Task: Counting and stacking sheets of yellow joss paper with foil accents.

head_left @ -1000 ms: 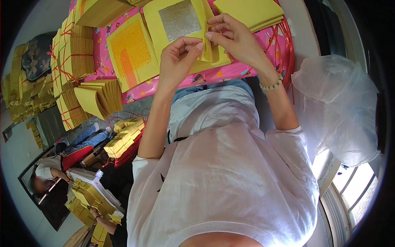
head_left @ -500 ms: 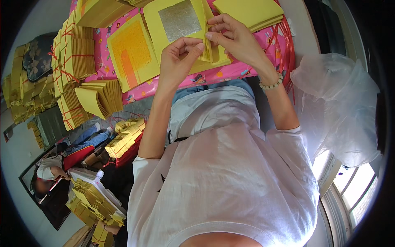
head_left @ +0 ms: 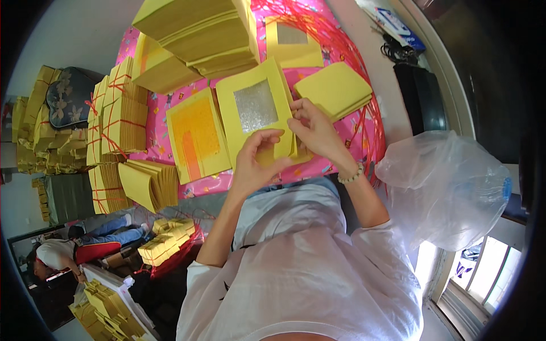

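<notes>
A stack of yellow paper sheets with a silver foil square [head_left: 255, 105] on top lies in front of me on the table. My right hand [head_left: 314, 129] is closed at the stack's right edge, thumb and fingers pinching the yellow paper there. At the near edge, my left hand [head_left: 256, 162] curves over the lower corner with thumb and fingers apart, gripping nothing visible. Left of the stack rests a yellow sheet with an orange patch [head_left: 196, 136]. To the right sits a pile of folded yellow paper [head_left: 334, 90].
Tall yellow paper stacks [head_left: 199, 40] rise at the back of the pink patterned tablecloth [head_left: 219, 184]. Bundles tied with red string [head_left: 122, 122] line the left side. Loose red strings [head_left: 364, 142] hang at the right, near a clear plastic bag [head_left: 449, 187]. Another person [head_left: 60, 253] is at lower left.
The view has tilted, showing more of the table's far side. My left thumb and fingers, earlier close together, have parted. My right hand stays at the stack's right edge.
</notes>
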Tool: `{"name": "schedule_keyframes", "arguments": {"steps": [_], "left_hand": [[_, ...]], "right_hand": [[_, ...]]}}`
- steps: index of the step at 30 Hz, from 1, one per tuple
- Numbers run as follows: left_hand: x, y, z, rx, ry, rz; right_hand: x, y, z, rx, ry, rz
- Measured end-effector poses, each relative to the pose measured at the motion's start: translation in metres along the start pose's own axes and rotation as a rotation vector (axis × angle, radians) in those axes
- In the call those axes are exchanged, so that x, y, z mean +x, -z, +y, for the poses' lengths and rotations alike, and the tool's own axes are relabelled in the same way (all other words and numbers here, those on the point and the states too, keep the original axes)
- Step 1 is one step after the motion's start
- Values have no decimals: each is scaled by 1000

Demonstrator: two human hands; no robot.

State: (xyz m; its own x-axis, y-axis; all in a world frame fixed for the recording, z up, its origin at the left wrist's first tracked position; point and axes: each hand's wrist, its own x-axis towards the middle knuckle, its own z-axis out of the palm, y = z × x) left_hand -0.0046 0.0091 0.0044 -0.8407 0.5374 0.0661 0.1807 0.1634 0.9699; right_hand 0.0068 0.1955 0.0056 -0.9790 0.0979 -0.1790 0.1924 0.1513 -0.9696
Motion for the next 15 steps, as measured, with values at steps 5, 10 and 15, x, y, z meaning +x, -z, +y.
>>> {"name": "schedule_keyframes", "arguments": {"steps": [5,10,15], "left_hand": [[-13,-1,14,427,-205,54],[-14,0,-11,452,-208,208],[-18,-1,-39,281,-101,290]], "right_hand": [[7,-3,0,37,197,21],[6,-4,-45,145,-45,-152],[62,17,-47,-178,245,55]]}}
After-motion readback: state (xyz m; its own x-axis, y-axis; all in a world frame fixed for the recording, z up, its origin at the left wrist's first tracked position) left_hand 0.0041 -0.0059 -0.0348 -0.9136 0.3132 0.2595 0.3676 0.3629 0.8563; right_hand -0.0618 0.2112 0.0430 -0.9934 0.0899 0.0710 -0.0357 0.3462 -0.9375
